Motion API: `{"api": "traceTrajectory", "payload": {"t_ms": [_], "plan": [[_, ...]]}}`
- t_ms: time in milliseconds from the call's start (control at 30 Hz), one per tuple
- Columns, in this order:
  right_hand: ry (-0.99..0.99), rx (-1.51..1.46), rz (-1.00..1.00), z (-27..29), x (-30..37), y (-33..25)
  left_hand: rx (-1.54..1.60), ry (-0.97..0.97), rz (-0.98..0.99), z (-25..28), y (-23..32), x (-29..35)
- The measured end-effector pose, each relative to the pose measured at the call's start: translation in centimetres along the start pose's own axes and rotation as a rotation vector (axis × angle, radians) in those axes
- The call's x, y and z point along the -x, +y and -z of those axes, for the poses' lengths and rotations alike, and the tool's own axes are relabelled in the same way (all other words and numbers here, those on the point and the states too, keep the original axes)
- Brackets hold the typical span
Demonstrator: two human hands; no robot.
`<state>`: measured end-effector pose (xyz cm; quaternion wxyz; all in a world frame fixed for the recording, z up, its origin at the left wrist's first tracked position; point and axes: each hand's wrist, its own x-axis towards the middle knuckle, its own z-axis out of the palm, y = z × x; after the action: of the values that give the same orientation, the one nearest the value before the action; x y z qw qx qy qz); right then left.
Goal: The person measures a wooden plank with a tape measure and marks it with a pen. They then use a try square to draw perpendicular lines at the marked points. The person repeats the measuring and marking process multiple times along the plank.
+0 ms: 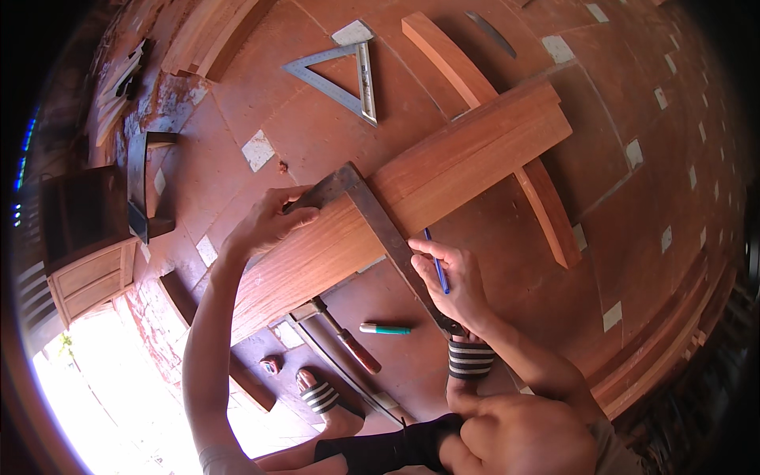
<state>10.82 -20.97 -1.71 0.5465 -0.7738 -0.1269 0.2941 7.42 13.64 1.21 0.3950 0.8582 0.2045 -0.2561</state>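
Observation:
A long reddish wooden plank point(459, 162) lies slantwise in front of me. Across it rests a dark, worn metal carpenter's square point(380, 218), its long blade passing the near edge towards my foot. My left hand point(273, 222) is closed on the square's short arm at the plank's far side, thumb on top. Pinched in my right hand point(455, 289) is a blue pen point(437, 265), beside the long blade and just off the plank's near edge. The pen's tip is too small to make out.
Under the plank's right part runs a wooden crosspiece point(546, 214). A metal triangle square point(366, 79) lies beyond. Near my sandalled feet are a red-handled tool point(358, 351) and a green pen-like item point(385, 328). Boards point(665, 340) lie at right; a wooden cabinet point(95, 277) stands left.

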Motion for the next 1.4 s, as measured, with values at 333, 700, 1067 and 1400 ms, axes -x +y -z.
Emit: {"api": "traceTrajectory", "payload": {"t_ms": [333,700,1067,1400], "plan": [[0.031,-0.056,0.016,-0.1,0.0,-0.1,0.045,-0.114,0.151,0.5,0.4,-0.1],[-0.133,0.151,-0.042,5.5,-0.1,-5.4,-0.088,-0.023,0.13,0.0,-0.5,-0.3],[-0.144,-0.028,0.084,1.2,-9.9,-5.9,0.083,0.008,-0.058,-0.6,-1.7,-0.3],[-0.111,0.118,0.214,1.2,-10.1,-6.2,0.145,-0.086,-0.02,-0.5,-2.0,-1.0]]}}
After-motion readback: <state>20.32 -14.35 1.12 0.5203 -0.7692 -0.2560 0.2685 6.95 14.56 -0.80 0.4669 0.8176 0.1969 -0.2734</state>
